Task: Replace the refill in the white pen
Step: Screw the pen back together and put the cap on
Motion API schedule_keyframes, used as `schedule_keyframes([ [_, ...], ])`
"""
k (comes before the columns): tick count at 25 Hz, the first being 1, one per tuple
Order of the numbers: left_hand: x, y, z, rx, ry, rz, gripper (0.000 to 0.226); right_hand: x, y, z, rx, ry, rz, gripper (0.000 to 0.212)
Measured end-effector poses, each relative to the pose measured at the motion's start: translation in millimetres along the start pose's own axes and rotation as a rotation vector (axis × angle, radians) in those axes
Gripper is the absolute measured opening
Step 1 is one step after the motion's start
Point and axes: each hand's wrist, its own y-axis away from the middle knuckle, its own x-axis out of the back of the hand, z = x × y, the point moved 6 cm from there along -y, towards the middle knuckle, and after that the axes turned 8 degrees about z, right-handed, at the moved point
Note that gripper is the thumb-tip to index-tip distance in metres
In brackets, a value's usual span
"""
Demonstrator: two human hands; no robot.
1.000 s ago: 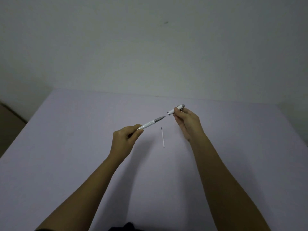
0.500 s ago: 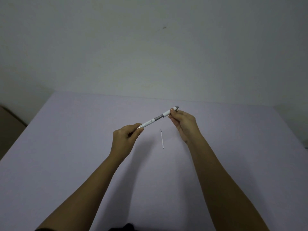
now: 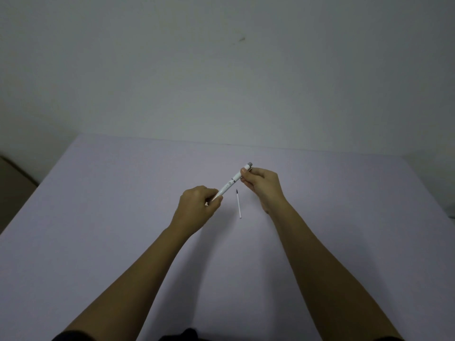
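Over the lilac table [image 3: 98,217], the left hand [image 3: 197,207] pinched the white pen [image 3: 232,183] low while the right hand [image 3: 261,184] gripped its cap end; a slipped twist might misthread it or roll the loose refill [image 3: 238,205] away

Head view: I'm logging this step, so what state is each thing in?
white pen: joined into one piece, held in the air by both ends.
loose refill: flat on the table, untouched.
left hand: closed on the pen's lower end.
right hand: closed on its upper end.
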Motion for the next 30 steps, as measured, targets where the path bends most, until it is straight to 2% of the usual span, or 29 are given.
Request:
schedule_keyframes([
  [3,-17,-8,-7,0.033,-0.102,-0.103,0.026,-4,-8,2,0.086,0.167,0.005,0.012],
  [6,-42,-7,-29,0.196,-0.080,-0.161,0.038,-1,-19,17,0.166,0.525,0.015,0.036],
  [9,-71,-6,-57,0.445,-0.004,-0.191,0.034,7,-31,61,0.145,0.756,-0.028,0.043],
  [12,-99,-4,-75,0.588,0.004,-0.194,0.030,12,-33,121,0.106,0.952,-0.124,0.051],
  [15,-122,-2,-80,0.602,-0.035,-0.183,0.033,16,-29,159,0.124,1.120,-0.155,0.053],
  [19,-142,7,-83,0.562,-0.079,-0.152,0.033,20,-30,178,0.175,1.209,-0.144,0.054],
  [23,-151,19,-87,0.480,-0.144,-0.143,0.028,20,-30,189,0.229,1.256,-0.107,0.059],
  [27,-153,22,-89,0.457,-0.156,-0.124,0.027,19,-29,190,0.279,1.269,-0.080,0.076],
  [30,-152,19,-92,0.480,-0.160,-0.098,0.029,19,-31,189,0.262,1.265,-0.092,0.071],
])
